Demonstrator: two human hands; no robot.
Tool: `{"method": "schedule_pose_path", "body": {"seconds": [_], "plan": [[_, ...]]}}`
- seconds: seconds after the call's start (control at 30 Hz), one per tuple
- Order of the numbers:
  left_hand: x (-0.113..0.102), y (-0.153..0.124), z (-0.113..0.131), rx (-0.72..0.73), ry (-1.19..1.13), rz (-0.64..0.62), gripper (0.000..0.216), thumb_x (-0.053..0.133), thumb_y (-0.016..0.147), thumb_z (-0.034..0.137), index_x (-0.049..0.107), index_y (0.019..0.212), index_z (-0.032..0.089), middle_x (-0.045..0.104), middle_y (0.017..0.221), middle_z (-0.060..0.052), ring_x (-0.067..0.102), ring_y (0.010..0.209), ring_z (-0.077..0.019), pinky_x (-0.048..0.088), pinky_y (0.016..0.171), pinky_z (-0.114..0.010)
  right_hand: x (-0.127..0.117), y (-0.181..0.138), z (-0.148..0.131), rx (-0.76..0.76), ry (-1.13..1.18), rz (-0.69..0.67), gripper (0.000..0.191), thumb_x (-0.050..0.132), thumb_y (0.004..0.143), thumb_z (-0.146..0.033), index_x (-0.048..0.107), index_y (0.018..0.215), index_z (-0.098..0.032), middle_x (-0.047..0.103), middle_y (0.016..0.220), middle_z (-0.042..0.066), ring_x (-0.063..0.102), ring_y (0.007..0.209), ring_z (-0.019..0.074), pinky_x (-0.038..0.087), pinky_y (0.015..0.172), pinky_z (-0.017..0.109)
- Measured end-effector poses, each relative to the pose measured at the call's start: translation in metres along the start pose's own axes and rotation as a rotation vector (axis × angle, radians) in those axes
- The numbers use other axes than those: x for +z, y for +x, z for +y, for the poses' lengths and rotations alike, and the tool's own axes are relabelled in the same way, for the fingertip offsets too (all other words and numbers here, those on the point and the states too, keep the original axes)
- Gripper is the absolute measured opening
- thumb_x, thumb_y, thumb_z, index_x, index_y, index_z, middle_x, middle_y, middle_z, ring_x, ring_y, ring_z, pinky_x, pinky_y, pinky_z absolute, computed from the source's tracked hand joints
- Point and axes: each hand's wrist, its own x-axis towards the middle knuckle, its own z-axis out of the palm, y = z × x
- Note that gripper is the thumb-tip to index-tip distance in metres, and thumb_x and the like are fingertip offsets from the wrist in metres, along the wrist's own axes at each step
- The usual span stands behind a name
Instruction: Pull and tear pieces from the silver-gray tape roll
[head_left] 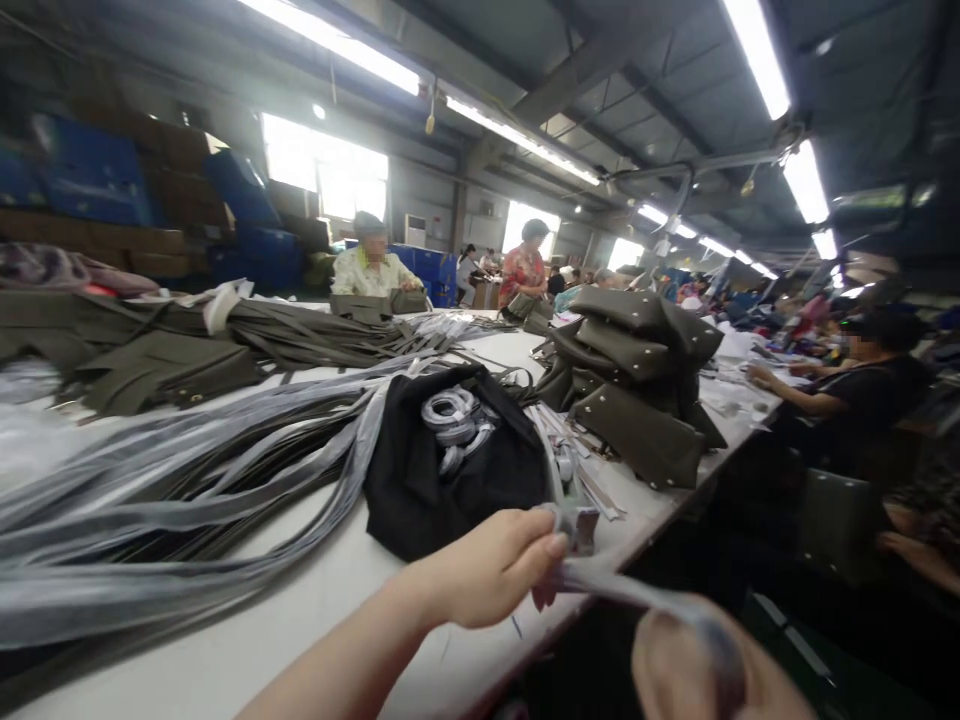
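My left hand (487, 570) reaches in from the lower middle and pinches a thin grey plastic-wrapped strap (600, 585) near the table's front edge. My right hand (697, 665), blurred at the bottom right, grips the same strap further along. Just behind my left hand lies a black bag (427, 480), open at the top, with several silvery rolls (454, 425) inside. A long bundle of grey wrapped straps (172, 500) fans out to the left across the white table (300, 620).
A stack of olive-green bag panels (637, 380) stands at the right of the table. More olive straps and panels (187, 350) lie at the far left. Other people work at the table's far end (371, 265) and at the right side (862, 380). Cartons and blue crates stand behind.
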Motion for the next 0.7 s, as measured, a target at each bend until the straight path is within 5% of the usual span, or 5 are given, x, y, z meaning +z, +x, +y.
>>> {"method": "schedule_pose_path", "body": {"seconds": [0.1, 0.23, 0.4, 0.5, 0.7], "plan": [[0.002, -0.001, -0.002, -0.085, -0.039, -0.089, 0.058, 0.038, 0.095, 0.065, 0.064, 0.086, 0.013, 0.051, 0.059, 0.001, 0.046, 0.052, -0.0097, 0.036, 0.051, -0.020, -0.030, 0.024, 0.006, 0.008, -0.124, 0.348, 0.057, 0.059, 0.075, -0.076, 0.069, 0.071, -0.021, 0.055, 0.048, 0.000, 0.044, 0.038, 0.0118, 0.040, 0.042, 0.027], [0.002, -0.001, -0.005, -0.192, -0.304, -0.045, 0.067, 0.041, 0.088, 0.075, 0.064, 0.084, 0.012, 0.047, 0.051, 0.004, 0.039, 0.041, -0.0073, 0.031, 0.043, -0.020, -0.026, 0.054, 0.016, -0.189, -0.668, 0.662, 0.048, 0.067, 0.079, -0.049, 0.064, 0.117, -0.020, 0.069, 0.119, 0.013, 0.063, 0.110, 0.0305, 0.049, 0.096, 0.043], [0.006, -0.002, -0.002, -0.097, -0.722, -0.052, 0.060, 0.044, 0.093, 0.065, 0.065, 0.082, 0.010, 0.040, 0.039, 0.007, 0.037, 0.033, -0.0058, 0.048, 0.061, -0.025, 0.011, 0.061, 0.020, -0.161, -0.635, 0.567, 0.056, 0.045, 0.094, -0.054, 0.046, 0.136, -0.017, 0.071, 0.093, 0.008, 0.069, 0.086, 0.0247, 0.053, 0.079, 0.036], [0.004, -0.004, 0.002, -0.079, -0.910, 0.039, 0.056, 0.049, 0.093, 0.060, 0.068, 0.086, 0.008, 0.038, 0.039, 0.006, 0.041, 0.034, -0.0080, 0.040, 0.046, -0.020, 0.017, 0.066, 0.022, -0.077, -0.596, 0.423, 0.058, 0.032, 0.098, -0.060, 0.055, 0.128, -0.016, 0.068, 0.078, 0.005, 0.067, 0.076, 0.0242, 0.052, 0.073, 0.035], [-0.010, -0.006, 0.011, -0.142, -1.027, 0.239, 0.045, 0.060, 0.089, 0.051, 0.069, 0.083, 0.007, 0.031, 0.038, 0.005, 0.053, 0.047, -0.0138, 0.023, 0.033, -0.013, 0.017, 0.067, 0.016, -0.041, -0.596, 0.185, 0.050, 0.043, 0.098, -0.056, 0.065, 0.124, -0.019, 0.070, 0.121, 0.012, 0.063, 0.114, 0.0284, 0.046, 0.100, 0.041]]}}
